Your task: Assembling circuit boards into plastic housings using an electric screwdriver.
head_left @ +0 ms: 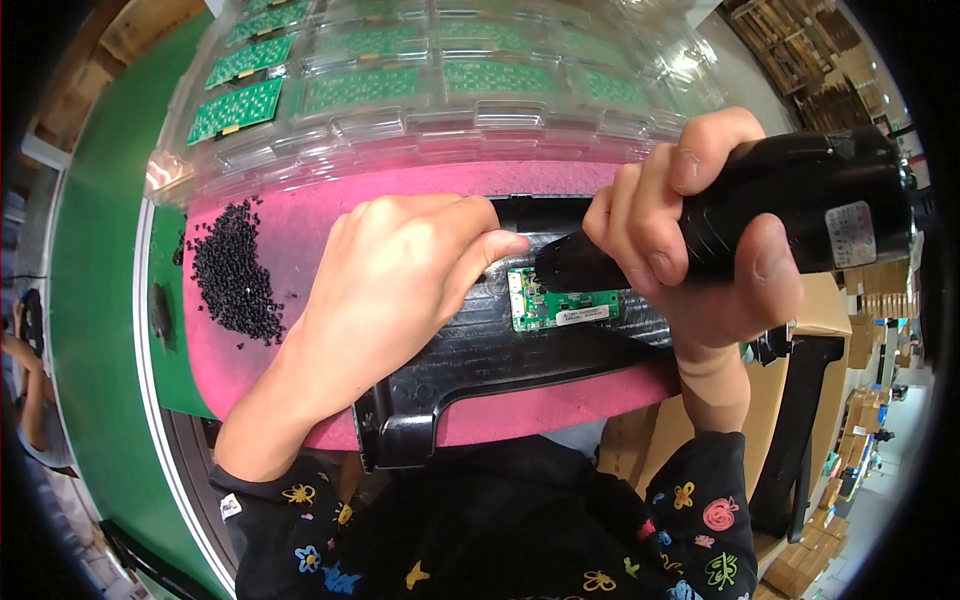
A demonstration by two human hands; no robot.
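Observation:
A black power screwdriver (800,205) lies in the grip of my right hand (690,240), its tapered nose pointing left and down at a small green circuit board (566,312). The board has white connectors along its left end and a white label, and it sits inside a long black plastic housing (470,350). The tool's tip is over the board's upper left part; whether it touches a screw is hidden. Over the housing's left part, my left hand (400,270) is closed with fingers curled under and thumb toward the screwdriver nose. What those fingers hold does not show.
The housing rests on a pink mat (250,375). Many small black parts, perhaps screws, form a pile (235,270) at the mat's left. Behind stand clear plastic trays (400,125) with green boards (235,110). A cardboard box (740,400) with black parts is at the right.

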